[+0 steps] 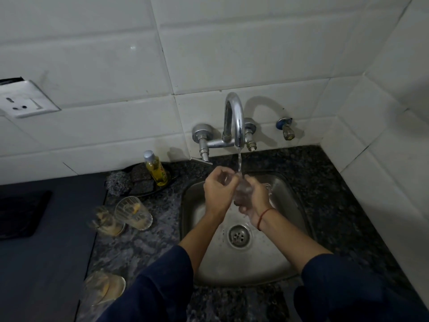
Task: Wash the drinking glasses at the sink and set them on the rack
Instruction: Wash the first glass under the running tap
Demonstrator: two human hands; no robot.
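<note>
Head view: one frame under inspection.
Glass [242,190]: being held over the sink [209,263], under water running from the tap [235,122].
Right hand [255,203]: gripping the glass low down.
Left hand [216,194]: curling its fingers round the glass's upper part.
Unwashed glasses [133,212]: standing on the counter [144,242], left of the sink.

The glass [241,191] is mostly lost behind the curled fingers of the left hand [217,191] and right hand [254,201] — its rim can't be made out. At the desk's [144,247] near edge, the nearest glasses [104,289] smear into a blur, partly behind the left sleeve [151,287]. The wall socket [25,101] runs off the left edge — the bottle's [156,169] label is too small to read.
</note>
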